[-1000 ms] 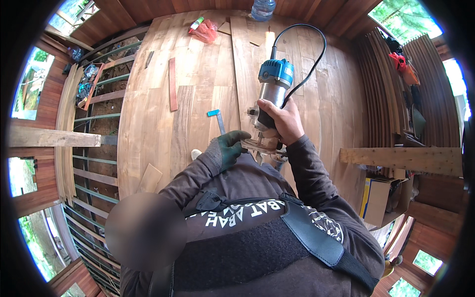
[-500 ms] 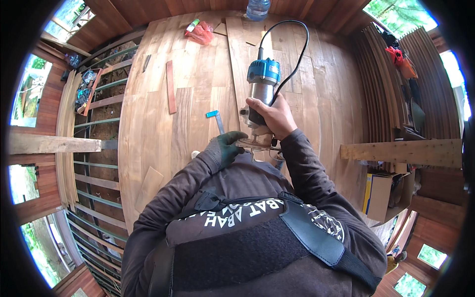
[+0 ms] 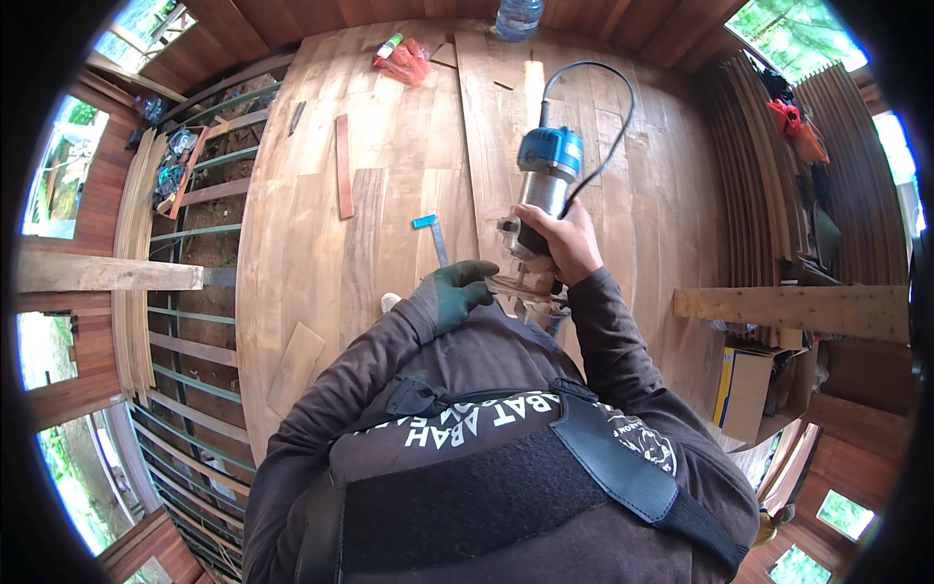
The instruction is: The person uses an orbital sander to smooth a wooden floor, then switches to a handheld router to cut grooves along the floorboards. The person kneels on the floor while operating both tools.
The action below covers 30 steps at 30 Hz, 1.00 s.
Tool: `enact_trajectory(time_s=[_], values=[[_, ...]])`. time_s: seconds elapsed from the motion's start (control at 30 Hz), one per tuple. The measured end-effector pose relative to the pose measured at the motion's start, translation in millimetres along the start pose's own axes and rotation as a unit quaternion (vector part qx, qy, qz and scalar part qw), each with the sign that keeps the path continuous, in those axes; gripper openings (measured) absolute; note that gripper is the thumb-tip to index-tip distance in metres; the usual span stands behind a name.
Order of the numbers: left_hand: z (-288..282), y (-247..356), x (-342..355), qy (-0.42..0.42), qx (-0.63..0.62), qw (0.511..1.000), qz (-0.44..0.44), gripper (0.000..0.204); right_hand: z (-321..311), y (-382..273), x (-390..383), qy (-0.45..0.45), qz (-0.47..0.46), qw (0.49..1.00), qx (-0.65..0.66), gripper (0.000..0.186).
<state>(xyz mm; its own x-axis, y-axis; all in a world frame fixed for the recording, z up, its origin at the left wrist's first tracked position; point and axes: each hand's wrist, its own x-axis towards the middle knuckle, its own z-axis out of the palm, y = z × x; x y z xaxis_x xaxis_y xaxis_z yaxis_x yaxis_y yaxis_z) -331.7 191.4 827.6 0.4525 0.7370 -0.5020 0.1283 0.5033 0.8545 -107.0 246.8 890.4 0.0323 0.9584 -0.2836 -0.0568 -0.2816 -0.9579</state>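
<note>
My right hand is bare and wraps round the lower body of a trim router. The router has a blue motor cap, a silver barrel and a clear base at its lower end, and it leans a little to the right. My left hand, in a dark green glove, has its fingers bent at the left edge of the router's base, thumb and fingers pinching there. The bit area is partly hidden by the base and my hands. A black power cord loops up from the cap and back down behind my right hand.
A try square with a blue handle lies on the wooden floor just beyond my left hand. Farther off are a reddish wood strip, a red plastic bag and a water jug. Open floor joists run along the left.
The router and both hands have shifted right and slightly nearer to me. The cord loop has swung right with the router. My view has also shifted slightly.
</note>
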Motion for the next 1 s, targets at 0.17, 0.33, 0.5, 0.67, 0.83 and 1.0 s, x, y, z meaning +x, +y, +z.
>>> enact_trajectory(time_s=[0.17, 0.33, 0.5, 0.67, 0.83, 1.0], values=[[-5, 10, -2, 0.023, -0.203, 0.977, -0.064, 0.048, -22, 14, -11, 0.045, -0.071, 0.995, 0.049, 0.05], [-18, -7, 9, 0.003, -0.205, 0.973, -0.104, 0.051, -46, 8, -13, 0.073, -0.134, 0.987, 0.04, 0.054], [-49, -82, 34, 0.018, -0.124, 0.984, -0.126, 0.054, -66, -1, -1, 0.134, -0.18, 0.97, 0.093, 0.048], [-111, -190, 32, 0.068, 0.257, 0.944, -0.195, 0.042, -78, -17, 13, 0.118, -0.214, 0.959, 0.14, 0.052], [-202, -301, 5, 0.143, 0.385, 0.845, -0.342, 0.052, -83, -18, 37, 0.149, -0.232, 0.951, 0.137, 0.053], [-261, -341, 12, 0.135, 0.44, 0.797, -0.392, 0.043, -106, 17, 89, 0.165, -0.161, 0.973, 0.015, 0.051]])
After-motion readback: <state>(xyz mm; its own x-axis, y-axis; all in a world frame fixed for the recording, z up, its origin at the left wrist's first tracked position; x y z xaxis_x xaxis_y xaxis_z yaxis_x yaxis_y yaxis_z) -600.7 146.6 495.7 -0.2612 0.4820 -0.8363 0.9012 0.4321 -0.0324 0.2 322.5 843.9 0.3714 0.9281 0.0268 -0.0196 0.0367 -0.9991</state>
